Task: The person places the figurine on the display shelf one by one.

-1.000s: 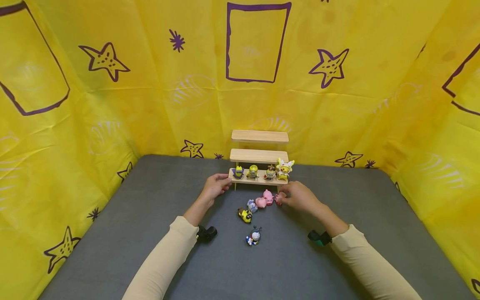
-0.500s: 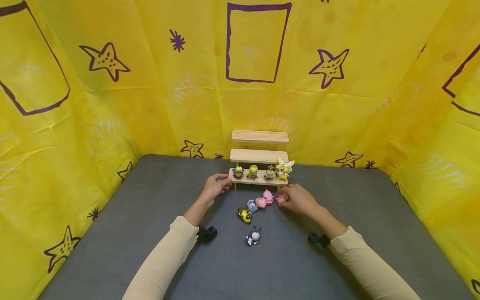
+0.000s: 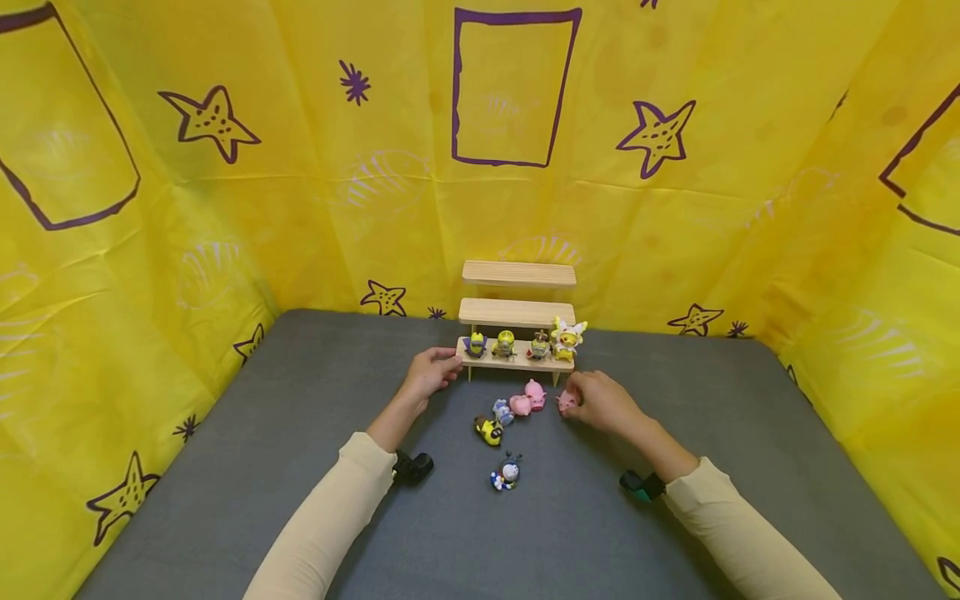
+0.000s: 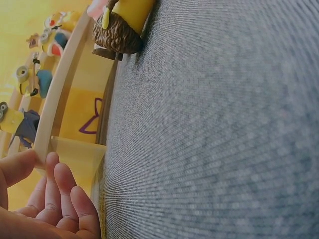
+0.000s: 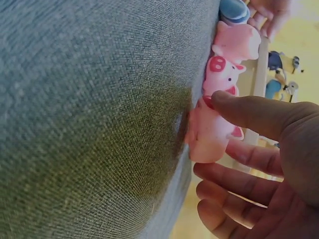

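Observation:
At the left end of the lowest tier of a three-tier wooden display stand (image 3: 517,311), my left hand (image 3: 431,372) pinches the board's corner, thumb above and fingertips below in the left wrist view. My right hand (image 3: 603,400) holds a pink pig figurine (image 5: 209,134) between thumb and fingers, low over the grey cloth in front of the stand's right end. Two more pink pigs, one of them facing up front (image 3: 535,395), lie just left of it. Along the lowest tier stand three Minion figurines (image 3: 504,343) and a yellow figure in a white costume (image 3: 567,340).
On the grey tabletop (image 3: 600,533), a blue-grey figurine (image 3: 502,412) lies beside the pigs. Nearer me are a yellow and brown Minion figurine (image 3: 489,430) and a dark-topped figurine with a white face (image 3: 507,472). A yellow patterned curtain (image 3: 390,225) encloses the table.
My right hand has shifted slightly toward me and to the right with the pink pig, widening its gap from the other pigs. The left hand keeps its place on the stand.

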Demonstrator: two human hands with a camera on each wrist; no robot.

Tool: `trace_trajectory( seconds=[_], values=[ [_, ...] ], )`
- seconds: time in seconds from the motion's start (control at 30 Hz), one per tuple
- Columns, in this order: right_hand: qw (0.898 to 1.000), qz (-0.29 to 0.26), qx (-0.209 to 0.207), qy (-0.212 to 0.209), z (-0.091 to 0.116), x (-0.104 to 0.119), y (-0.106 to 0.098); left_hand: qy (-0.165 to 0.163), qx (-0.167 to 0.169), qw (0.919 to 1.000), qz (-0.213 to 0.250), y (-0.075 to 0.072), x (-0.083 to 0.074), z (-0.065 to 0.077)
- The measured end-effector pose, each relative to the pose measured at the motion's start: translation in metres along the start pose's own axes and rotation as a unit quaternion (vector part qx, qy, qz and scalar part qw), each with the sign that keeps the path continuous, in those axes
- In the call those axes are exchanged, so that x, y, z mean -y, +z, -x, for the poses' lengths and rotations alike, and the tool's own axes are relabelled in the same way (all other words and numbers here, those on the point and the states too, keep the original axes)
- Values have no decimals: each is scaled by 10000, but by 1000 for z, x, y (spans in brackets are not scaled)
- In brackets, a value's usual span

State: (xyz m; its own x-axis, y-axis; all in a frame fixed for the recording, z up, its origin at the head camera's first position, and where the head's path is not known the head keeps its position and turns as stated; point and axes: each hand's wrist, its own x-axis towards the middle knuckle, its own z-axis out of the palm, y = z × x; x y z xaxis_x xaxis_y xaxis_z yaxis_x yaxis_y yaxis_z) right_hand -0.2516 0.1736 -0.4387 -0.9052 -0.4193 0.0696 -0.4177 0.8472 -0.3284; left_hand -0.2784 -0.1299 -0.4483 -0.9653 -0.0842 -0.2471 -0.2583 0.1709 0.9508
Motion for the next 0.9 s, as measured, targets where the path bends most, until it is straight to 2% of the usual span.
trace_trajectory(
  seconds=[0.3,0.6,0.9],
  values=[
    [10000,38,36,-43,0,-1,-1,59,-14,10000,28,0,2,-1],
    [9997,-220,132,-33,-2,-1,0,35,-15,10000,7,-1,0,-1],
    [9984,-500,167,-198,-1,7,-14,66,-21,10000,2,0,3,-2]
  ],
)
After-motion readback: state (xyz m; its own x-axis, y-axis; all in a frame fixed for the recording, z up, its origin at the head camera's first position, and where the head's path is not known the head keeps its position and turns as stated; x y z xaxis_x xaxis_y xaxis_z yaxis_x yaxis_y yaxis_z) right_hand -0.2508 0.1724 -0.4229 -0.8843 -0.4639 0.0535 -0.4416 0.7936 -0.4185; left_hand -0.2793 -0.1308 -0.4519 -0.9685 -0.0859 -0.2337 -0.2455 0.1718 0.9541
